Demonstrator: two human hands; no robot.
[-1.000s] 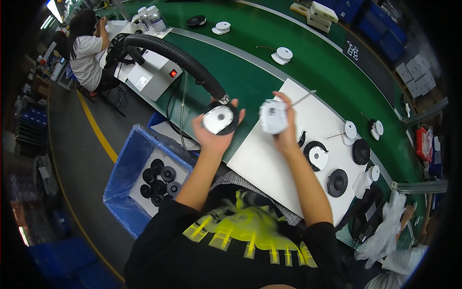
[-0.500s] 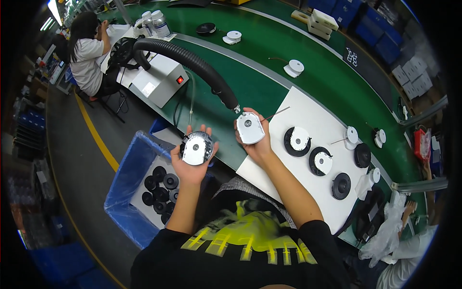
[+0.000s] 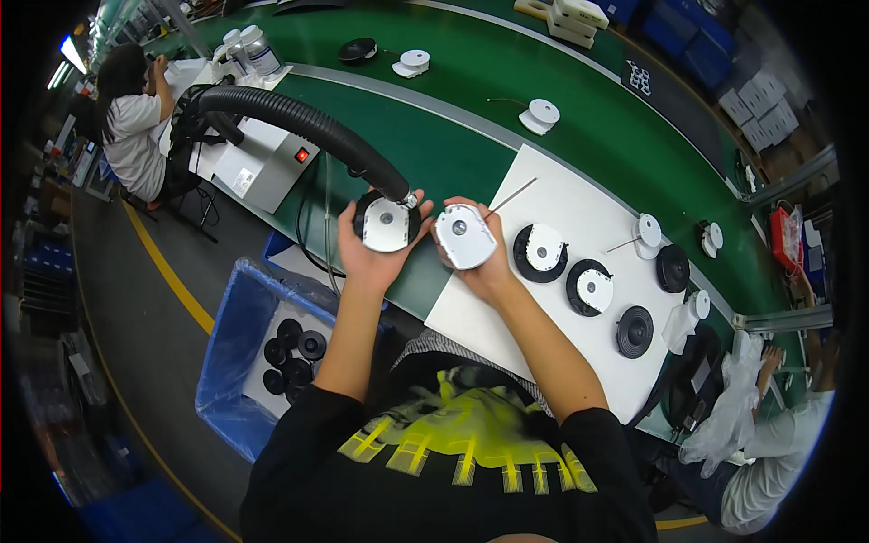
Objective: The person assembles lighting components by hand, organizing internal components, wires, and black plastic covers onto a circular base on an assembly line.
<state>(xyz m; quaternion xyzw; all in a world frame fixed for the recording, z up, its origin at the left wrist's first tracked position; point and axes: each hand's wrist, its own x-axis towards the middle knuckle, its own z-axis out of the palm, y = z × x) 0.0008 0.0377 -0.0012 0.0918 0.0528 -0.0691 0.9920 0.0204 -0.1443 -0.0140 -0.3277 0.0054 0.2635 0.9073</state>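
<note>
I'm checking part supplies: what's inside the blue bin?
Inside the blue bin, black round parts lie on a white surface. The black sleeve covers one side; anything behind it cannot be seen.

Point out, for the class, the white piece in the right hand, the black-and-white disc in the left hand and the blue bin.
White piece (image 3: 469,242): head view, on its flat face.
Black-and-white disc (image 3: 386,234): head view, on its white face.
Blue bin (image 3: 228,353): head view, on its wall.

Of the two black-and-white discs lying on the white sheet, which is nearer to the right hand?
The left disc, close to the right hand; the other disc lies lower, farther right.
</note>
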